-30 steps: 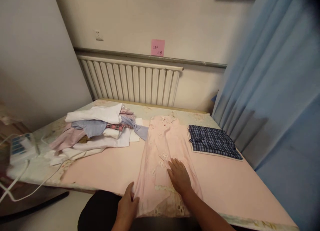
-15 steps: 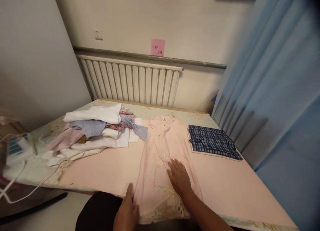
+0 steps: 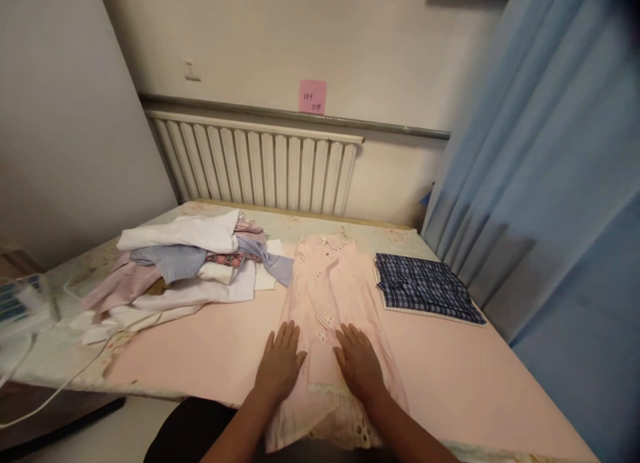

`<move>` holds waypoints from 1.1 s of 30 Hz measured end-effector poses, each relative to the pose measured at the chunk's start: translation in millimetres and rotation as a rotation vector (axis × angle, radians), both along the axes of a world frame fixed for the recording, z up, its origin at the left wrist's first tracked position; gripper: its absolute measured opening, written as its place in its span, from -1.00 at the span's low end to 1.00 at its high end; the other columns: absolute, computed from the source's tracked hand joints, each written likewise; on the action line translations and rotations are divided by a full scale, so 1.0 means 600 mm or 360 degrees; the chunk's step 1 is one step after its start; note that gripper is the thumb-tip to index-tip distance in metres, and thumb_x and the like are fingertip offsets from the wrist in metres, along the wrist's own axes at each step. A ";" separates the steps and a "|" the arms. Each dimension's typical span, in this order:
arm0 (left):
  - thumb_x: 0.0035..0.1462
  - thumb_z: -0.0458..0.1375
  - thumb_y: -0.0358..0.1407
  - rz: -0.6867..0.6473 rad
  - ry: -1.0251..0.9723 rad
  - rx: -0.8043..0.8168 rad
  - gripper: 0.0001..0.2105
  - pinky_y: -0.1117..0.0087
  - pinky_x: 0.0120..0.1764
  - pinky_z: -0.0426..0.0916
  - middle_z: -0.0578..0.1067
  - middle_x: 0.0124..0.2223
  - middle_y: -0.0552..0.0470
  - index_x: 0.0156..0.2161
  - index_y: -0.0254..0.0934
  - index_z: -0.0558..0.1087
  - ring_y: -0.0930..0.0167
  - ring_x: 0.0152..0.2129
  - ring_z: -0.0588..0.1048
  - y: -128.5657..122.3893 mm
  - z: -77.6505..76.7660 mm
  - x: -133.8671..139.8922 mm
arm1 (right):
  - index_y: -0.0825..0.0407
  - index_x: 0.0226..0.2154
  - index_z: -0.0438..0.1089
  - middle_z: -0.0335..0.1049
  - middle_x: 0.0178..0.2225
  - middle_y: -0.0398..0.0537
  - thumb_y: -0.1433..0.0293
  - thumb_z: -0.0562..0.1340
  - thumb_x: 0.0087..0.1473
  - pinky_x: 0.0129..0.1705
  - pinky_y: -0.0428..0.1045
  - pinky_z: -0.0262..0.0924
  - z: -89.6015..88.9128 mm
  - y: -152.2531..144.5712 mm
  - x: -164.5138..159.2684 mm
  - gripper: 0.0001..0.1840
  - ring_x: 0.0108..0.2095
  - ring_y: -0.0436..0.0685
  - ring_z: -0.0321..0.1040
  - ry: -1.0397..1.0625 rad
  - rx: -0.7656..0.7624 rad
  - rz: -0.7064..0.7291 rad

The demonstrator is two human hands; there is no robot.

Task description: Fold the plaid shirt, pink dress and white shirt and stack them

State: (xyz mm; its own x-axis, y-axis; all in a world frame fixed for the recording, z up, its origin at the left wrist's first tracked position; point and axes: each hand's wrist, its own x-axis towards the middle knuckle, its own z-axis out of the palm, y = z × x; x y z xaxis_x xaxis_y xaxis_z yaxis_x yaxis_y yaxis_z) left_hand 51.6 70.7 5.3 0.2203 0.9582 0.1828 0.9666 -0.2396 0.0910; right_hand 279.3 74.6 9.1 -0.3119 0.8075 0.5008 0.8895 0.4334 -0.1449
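A pale pink garment (image 3: 333, 283) with cut-out eyelet embroidery lies spread lengthwise in front of me, its collar end away from me and its eyelet hem at the table's near edge. My left hand (image 3: 280, 364) rests flat on its left side, fingers stretched out and thumb pointing inward. Opposite it, my right hand (image 3: 359, 361) lies flat on the right half, fingers also extended. Neither hand grips the cloth. Part of the lower garment is hidden under my hands and forearms.
A loose heap of clothes (image 3: 187, 263) covers the table's left side. Folded dark plaid cloth (image 3: 425, 286) lies on the right. White cords (image 3: 60, 389) hang at the near left. A radiator (image 3: 260, 166) stands behind the table, and a blue curtain (image 3: 510, 183) borders the right.
My left hand has moved up from the near table edge onto the garment's left side and now lies flat. My right hand stays on the garment in nearly the same spot.
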 end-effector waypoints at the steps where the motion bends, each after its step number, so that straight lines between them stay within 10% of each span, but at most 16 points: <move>1: 0.27 -0.13 -0.13 0.0008 0.0018 0.0012 -0.46 0.01 0.24 -0.03 0.05 0.35 -0.11 0.29 -0.32 0.11 0.19 0.29 0.01 0.004 -0.003 -0.003 | 0.01 0.04 0.34 0.32 0.12 0.02 0.37 0.08 0.22 0.22 0.19 -0.02 0.000 0.000 0.000 -0.64 0.19 0.23 0.14 -0.0002 -0.0005 0.0000; 21: 0.30 -0.23 -0.10 0.0168 0.0081 0.0028 -0.45 -0.03 0.22 -0.12 0.06 0.35 -0.15 0.30 -0.32 0.10 0.16 0.30 -0.04 0.131 0.008 -0.013 | -0.03 0.07 0.33 0.30 0.14 0.00 0.36 0.08 0.21 0.22 0.21 0.00 0.002 0.003 0.000 -0.62 0.21 0.23 0.12 0.0006 -0.0019 -0.0004; 33: 0.29 -0.20 -0.13 0.0147 0.0088 0.0070 -0.48 -0.03 0.22 -0.07 0.09 0.35 -0.12 0.28 -0.28 0.13 0.15 0.29 -0.01 0.082 0.006 -0.016 | -0.03 0.05 0.34 0.32 0.12 0.00 0.36 0.12 0.20 0.20 0.18 0.01 0.005 0.003 -0.002 -0.65 0.19 0.21 0.15 0.0006 -0.0003 -0.0031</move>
State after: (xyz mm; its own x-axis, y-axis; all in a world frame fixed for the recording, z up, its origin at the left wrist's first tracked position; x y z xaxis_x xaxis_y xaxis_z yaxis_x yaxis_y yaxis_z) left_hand 41.7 119.7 9.1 0.1424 0.9661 0.2154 0.9880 -0.1519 0.0284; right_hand 278.3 76.3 12.0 -0.2941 0.8142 0.5005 0.8973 0.4156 -0.1487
